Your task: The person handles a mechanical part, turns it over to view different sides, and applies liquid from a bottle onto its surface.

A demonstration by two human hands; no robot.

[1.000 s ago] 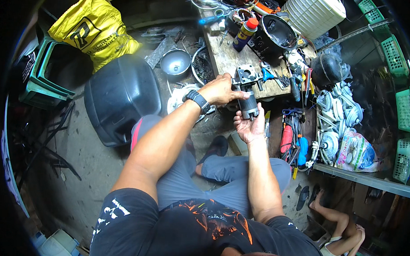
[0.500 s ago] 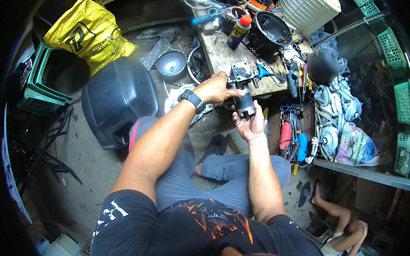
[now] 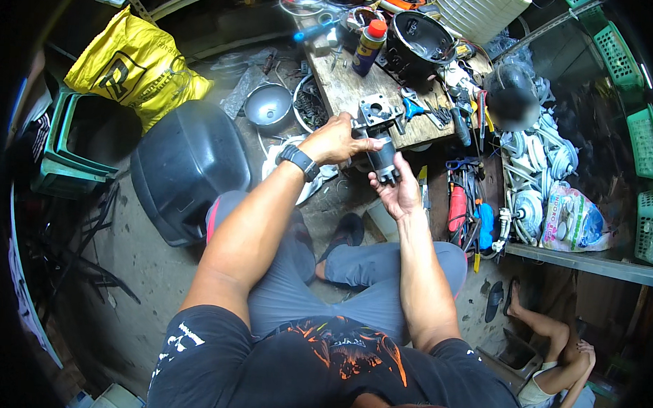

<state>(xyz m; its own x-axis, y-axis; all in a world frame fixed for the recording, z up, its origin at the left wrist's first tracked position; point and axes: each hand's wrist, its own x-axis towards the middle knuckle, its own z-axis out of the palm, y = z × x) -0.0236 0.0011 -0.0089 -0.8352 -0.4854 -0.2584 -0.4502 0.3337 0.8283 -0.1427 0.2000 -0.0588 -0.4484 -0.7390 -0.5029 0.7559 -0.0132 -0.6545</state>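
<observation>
Between my hands, at the near edge of the wooden bench top [image 3: 342,79], is a dark cylindrical motor [image 3: 383,157] with a square metal flange on its far end. My left hand [image 3: 334,141], with a watch on its wrist, is closed round the motor's upper part near the flange, thumb across the body. My right hand [image 3: 402,192] holds the toothed lower end from below and the right, its fingers partly hidden behind it. Just right of the flange lie a blue-handled tool [image 3: 412,108] and several small hand tools.
A red-capped spray can [image 3: 368,49] and a black round pot [image 3: 421,38] stand farther back on the bench. To the left are a black case [image 3: 191,174], a metal bowl [image 3: 267,106] and a yellow sack [image 3: 130,71]. Pliers and white parts [image 3: 533,157] crowd the right. Another person [image 3: 551,348] sits lower right.
The whole view has shifted slightly. The motor has tilted a little in my hands, its flange now turned more toward me. Both hands keep their hold.
</observation>
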